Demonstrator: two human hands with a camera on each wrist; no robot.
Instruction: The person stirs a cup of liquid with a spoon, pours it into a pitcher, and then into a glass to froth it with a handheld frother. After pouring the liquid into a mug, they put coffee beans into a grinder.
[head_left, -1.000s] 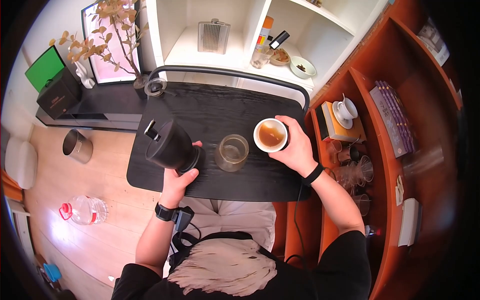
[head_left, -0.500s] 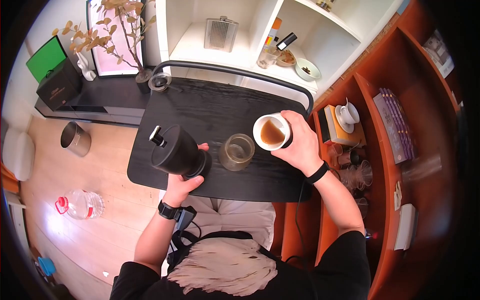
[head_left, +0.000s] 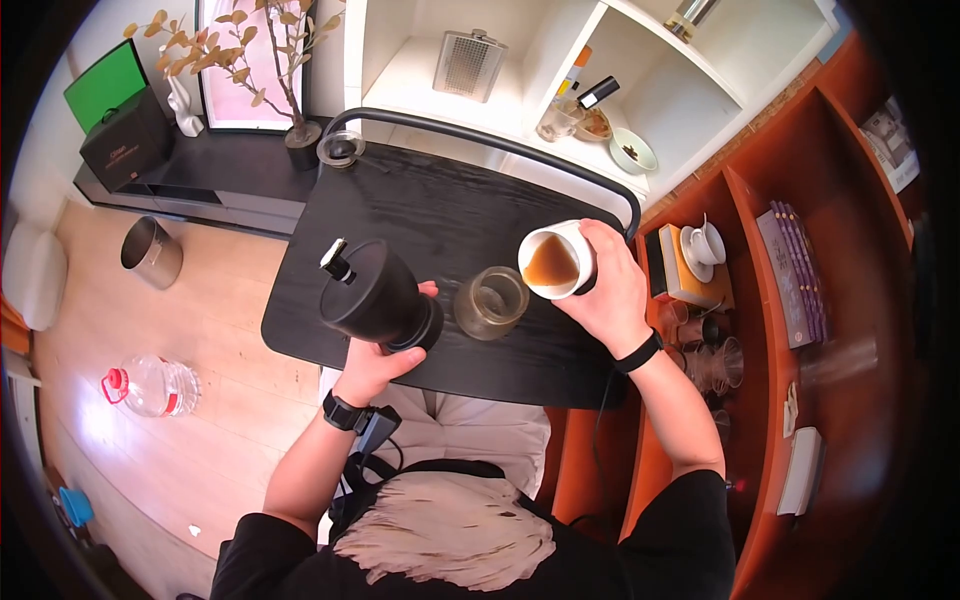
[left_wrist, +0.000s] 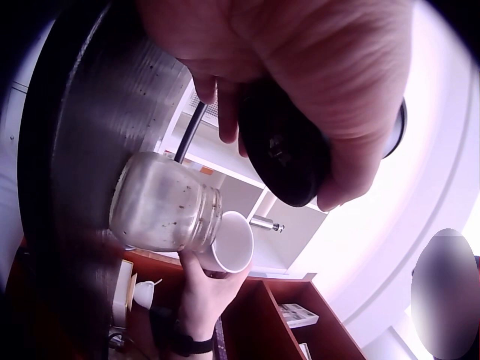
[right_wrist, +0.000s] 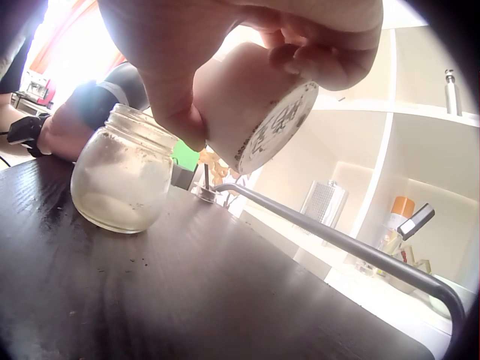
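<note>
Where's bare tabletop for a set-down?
Free: black table between rail and jar; smaller strip between jar and near edge. Crowded: across the middle, left hand holding black grinder, jar, tilted white cup in right hand.

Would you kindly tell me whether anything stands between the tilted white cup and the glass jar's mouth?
Nothing visible does: the white cup tilts beside the glass jar's uncovered mouth, and the black grinder is on the jar's opposite side.
</note>
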